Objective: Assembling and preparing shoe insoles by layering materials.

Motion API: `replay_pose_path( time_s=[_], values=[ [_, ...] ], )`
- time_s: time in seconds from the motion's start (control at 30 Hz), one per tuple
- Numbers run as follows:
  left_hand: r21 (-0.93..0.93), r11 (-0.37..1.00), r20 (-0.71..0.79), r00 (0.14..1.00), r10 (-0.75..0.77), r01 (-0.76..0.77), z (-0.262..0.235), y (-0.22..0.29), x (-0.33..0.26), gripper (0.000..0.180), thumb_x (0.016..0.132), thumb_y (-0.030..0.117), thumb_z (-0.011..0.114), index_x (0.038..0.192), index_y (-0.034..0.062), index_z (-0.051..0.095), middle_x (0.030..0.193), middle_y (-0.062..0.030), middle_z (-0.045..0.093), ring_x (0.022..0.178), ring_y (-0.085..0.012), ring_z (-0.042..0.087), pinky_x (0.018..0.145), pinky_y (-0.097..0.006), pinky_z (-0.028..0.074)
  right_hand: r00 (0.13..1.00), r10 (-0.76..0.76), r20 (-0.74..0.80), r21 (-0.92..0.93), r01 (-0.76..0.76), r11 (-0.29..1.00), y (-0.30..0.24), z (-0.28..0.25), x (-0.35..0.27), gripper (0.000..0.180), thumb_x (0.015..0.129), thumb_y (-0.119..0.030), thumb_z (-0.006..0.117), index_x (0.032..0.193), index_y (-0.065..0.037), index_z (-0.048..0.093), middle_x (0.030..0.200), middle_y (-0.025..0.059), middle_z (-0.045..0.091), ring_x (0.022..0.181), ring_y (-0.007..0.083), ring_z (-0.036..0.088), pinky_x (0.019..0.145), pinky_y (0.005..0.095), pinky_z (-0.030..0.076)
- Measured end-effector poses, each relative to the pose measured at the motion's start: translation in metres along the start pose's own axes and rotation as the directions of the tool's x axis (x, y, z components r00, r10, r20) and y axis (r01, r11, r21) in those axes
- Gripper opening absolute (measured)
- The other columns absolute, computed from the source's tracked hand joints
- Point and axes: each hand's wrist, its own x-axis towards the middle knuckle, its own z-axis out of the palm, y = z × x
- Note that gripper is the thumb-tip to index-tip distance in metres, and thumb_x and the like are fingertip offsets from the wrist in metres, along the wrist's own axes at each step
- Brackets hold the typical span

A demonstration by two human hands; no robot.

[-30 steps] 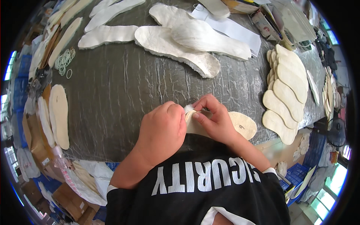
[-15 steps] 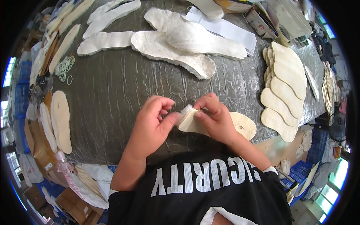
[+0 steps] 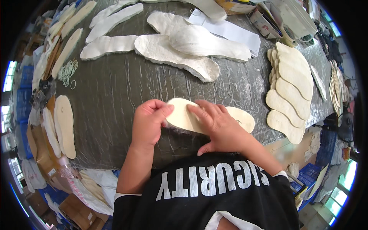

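A cream, sole-shaped insole point(image 3: 179, 115) lies in front of me, its flat side up and a little fleece showing below its left end. My left hand point(image 3: 148, 122) pinches that left end between thumb and curled fingers. Across the insole's middle rests my right hand point(image 3: 222, 126), fingers stretched over the surface and thumb apart, pointing toward me. The insole's rounded right end, with a dark mark partly covered, shows past the right hand. Its underside is hidden.
Several white fleece insoles point(image 3: 168, 51) lie at the far side beside white paper point(image 3: 230, 34). Overlapping cream insoles point(image 3: 289, 92) are stacked at right. Rubber bands point(image 3: 67, 72) and more insoles point(image 3: 64, 126) sit at left. A bin point(image 3: 293, 19) stands far right.
My left hand has closed on the insole's left end. My right hand has gone from pinching its edge to lying over its middle. The fleece tuft at that end no longer shows on top.
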Motion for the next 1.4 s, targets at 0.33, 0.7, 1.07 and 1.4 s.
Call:
replay_pose_path(
  time_s=[0.33,0.7,1.07,1.4],
  values=[
    [0.585,0.345,0.381,0.624,0.682,-0.734,0.011,0.031,-0.014,0.063,0.064,0.033,0.086,0.115,0.006,0.06,0.119,-0.0081,0.06,0.118,-0.0295,0.051,0.101,-0.042,0.04,0.817,-0.175,0.549,0.769,-0.412,0.489,0.044,-0.019,0.01,0.101,0.076,-0.016,0.075,0.154,-0.007,0.012,0.134,0.0167,0.047,0.116,0.0235,0.049,0.1,0.0355,0.039],
    [0.586,0.42,0.511,0.719,0.472,-0.692,0.014,0.033,-0.012,0.031,0.071,0.031,0.079,0.089,0.008,0.068,0.089,-0.0035,0.067,0.095,-0.025,0.063,0.105,-0.051,0.032,0.739,-0.378,0.557,0.827,-0.45,0.338,0.041,-0.008,0.006,0.109,0.072,-0.032,0.083,0.151,0.003,0.016,0.149,0.0177,0.033,0.136,0.023,0.031,0.112,0.0345,0.024],
    [0.591,0.229,0.635,0.621,0.458,-0.773,0.026,0.022,-0.016,0.016,0.069,0.016,0.078,0.08,0.0113,0.067,0.078,0.0003,0.065,0.082,-0.0203,0.063,0.104,-0.053,0.029,0.731,-0.4,0.553,0.829,-0.435,0.351,0.047,-0.016,-0.008,0.102,0.069,-0.03,0.084,0.149,0.001,0.028,0.131,0.0142,0.054,0.117,0.0205,0.05,0.1,0.032,0.039],
    [0.692,0.247,0.581,0.726,0.368,-0.679,0.024,0.014,-0.021,0.037,0.073,0.035,0.076,0.096,0.0067,0.067,0.083,-0.0038,0.067,0.083,-0.0231,0.063,0.101,-0.05,0.033,0.804,-0.059,0.591,0.528,-0.332,0.781,0.041,-0.043,-0.035,0.061,0.077,-0.007,0.067,0.135,-0.001,0.051,0.108,0.0204,0.067,0.096,0.0298,0.064,0.087,0.0366,0.047]
  ],
)
